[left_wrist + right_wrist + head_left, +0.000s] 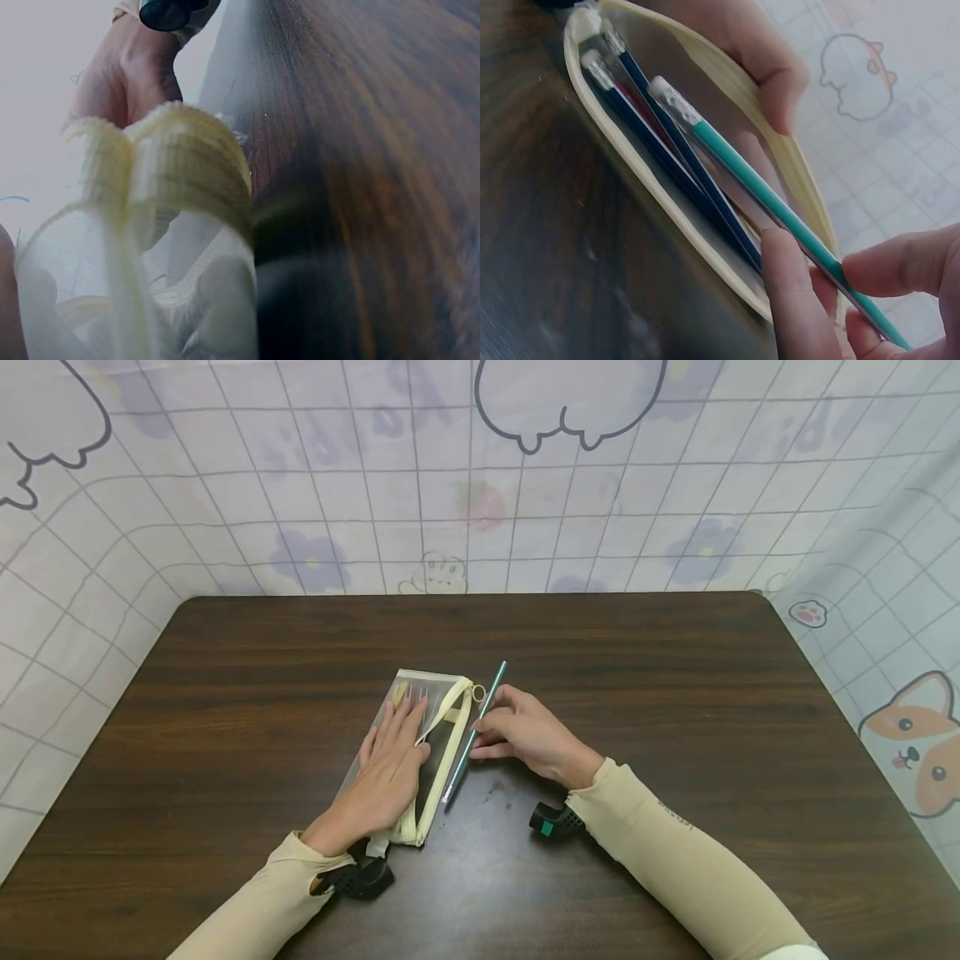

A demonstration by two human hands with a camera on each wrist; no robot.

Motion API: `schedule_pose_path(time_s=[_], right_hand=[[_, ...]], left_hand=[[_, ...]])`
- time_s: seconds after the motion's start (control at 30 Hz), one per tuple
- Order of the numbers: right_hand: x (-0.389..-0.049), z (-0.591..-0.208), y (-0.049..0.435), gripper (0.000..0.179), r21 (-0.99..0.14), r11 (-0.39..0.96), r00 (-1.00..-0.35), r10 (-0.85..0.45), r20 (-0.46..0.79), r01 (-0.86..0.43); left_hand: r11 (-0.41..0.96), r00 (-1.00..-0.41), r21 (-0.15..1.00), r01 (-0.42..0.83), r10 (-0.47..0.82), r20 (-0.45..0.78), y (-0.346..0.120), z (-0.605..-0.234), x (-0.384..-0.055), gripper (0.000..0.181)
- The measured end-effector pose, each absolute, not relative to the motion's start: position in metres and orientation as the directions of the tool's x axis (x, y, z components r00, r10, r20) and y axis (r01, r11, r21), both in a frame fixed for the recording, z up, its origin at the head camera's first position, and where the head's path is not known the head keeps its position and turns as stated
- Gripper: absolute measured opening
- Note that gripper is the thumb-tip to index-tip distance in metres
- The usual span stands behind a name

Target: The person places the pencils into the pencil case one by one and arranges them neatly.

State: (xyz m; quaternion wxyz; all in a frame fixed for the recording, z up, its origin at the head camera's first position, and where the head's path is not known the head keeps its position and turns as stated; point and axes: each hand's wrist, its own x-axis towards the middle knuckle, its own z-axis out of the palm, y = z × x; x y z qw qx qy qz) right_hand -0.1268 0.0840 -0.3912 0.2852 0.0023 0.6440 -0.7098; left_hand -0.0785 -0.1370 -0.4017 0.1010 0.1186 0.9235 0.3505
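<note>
A teal pencil (462,758) with a white eraser end is pinched between thumb and fingers of my right hand (525,735). It slants beside the mouth of a see-through pouch (442,673) with a cream zipper edge. My left hand (390,777) lies over the pouch with straight fingers, its thumb at the zipper edge. In the right wrist view the mouth gapes, and dark blue pencils (656,154) with white erasers show inside. There the teal pencil (750,180) overlaps the opening, eraser end toward the blue ones. The left wrist view shows the cream zipper band (187,157) up close.
The pouch lies on a dark wooden table (637,677), near its middle. A ring pull (478,693) sits at the pouch's far corner. Black wrist cameras (555,820) are strapped under both cuffs. A printed grid curtain (360,485) hangs behind and at both sides.
</note>
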Motion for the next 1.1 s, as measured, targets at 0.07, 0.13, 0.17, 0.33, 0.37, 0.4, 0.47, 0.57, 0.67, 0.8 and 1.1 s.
schedule_pose_path(time_s=[0.07, 0.13, 0.17, 0.33, 0.37, 0.4, 0.47, 0.57, 0.67, 0.8, 1.1], right_hand=[[-0.125, -0.392, 0.081, 0.028, -0.912, -0.016, -0.840, -0.396, -0.371, 0.410], [-0.123, -0.393, 0.078, 0.026, -0.912, -0.028, -0.845, -0.388, -0.368, 0.410], [-0.122, -0.394, 0.076, 0.025, -0.911, -0.034, -0.847, -0.384, -0.367, 0.410], [-0.116, -0.397, 0.067, 0.023, -0.908, -0.064, -0.848, -0.389, -0.359, 0.414], [-0.115, -0.397, 0.065, 0.023, -0.906, -0.072, -0.847, -0.393, -0.358, 0.416], [-0.114, -0.398, 0.063, 0.023, -0.905, -0.077, -0.845, -0.399, -0.357, 0.418], [-0.110, -0.399, 0.059, 0.024, -0.902, -0.084, -0.838, -0.414, -0.355, 0.424], [-0.105, -0.401, 0.053, 0.023, -0.895, -0.093, -0.826, -0.435, -0.357, 0.436], [-0.101, -0.402, 0.048, 0.021, -0.889, -0.094, -0.815, -0.453, -0.362, 0.447], [-0.099, -0.404, 0.042, 0.019, -0.887, -0.084, -0.802, -0.472, -0.366, 0.454], [-0.108, -0.403, 0.039, 0.026, -0.911, -0.029, -0.807, -0.476, -0.349, 0.411]], left_hand=[[0.725, -0.952, 0.672, 0.152, 0.291, -0.098, -0.137, -0.401, -0.078, 0.060], [0.723, -0.952, 0.674, 0.154, 0.292, -0.095, -0.137, -0.401, -0.078, 0.060], [0.722, -0.952, 0.674, 0.154, 0.292, -0.095, -0.137, -0.401, -0.078, 0.060], [0.720, -0.951, 0.677, 0.151, 0.293, -0.099, -0.137, -0.401, -0.079, 0.060], [0.721, -0.951, 0.677, 0.150, 0.293, -0.101, -0.136, -0.400, -0.079, 0.060], [0.721, -0.951, 0.677, 0.148, 0.293, -0.103, -0.136, -0.400, -0.079, 0.060], [0.720, -0.950, 0.678, 0.147, 0.294, -0.106, -0.136, -0.400, -0.079, 0.060], [0.719, -0.950, 0.680, 0.145, 0.294, -0.108, -0.136, -0.400, -0.078, 0.060], [0.716, -0.949, 0.683, 0.148, 0.297, -0.105, -0.136, -0.400, -0.077, 0.060], [0.718, -0.947, 0.678, 0.156, 0.304, -0.104, -0.135, -0.400, -0.076, 0.059], [0.720, -0.941, 0.674, 0.168, 0.321, -0.108, -0.133, -0.401, -0.074, 0.060]])
